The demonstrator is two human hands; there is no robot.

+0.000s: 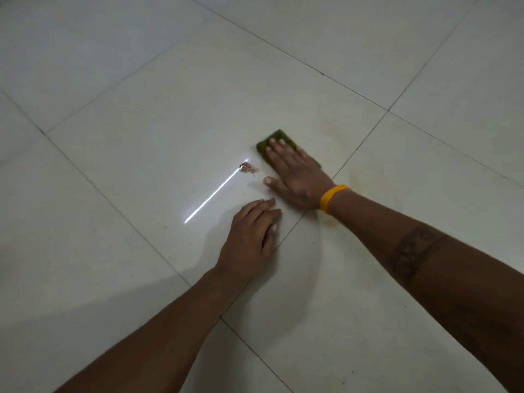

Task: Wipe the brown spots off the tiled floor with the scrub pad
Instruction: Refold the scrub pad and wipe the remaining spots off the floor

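Note:
A green scrub pad point(276, 137) lies flat on the pale tiled floor point(158, 131). My right hand point(295, 174) presses down on it with straight fingers, covering most of the pad; its thumb points left on the tile. A small brown spot point(247, 167) sits on the tile just left of the pad, apart from it. My left hand point(251, 236) rests on the floor nearer to me, fingers loosely bent, holding nothing. A yellow band point(330, 197) circles my right wrist.
Dark grout lines point(360, 148) cross the floor in a diagonal grid. A bright strip of reflected light point(212, 194) runs from the brown spot toward the lower left. Nothing else stands on the tiles in view.

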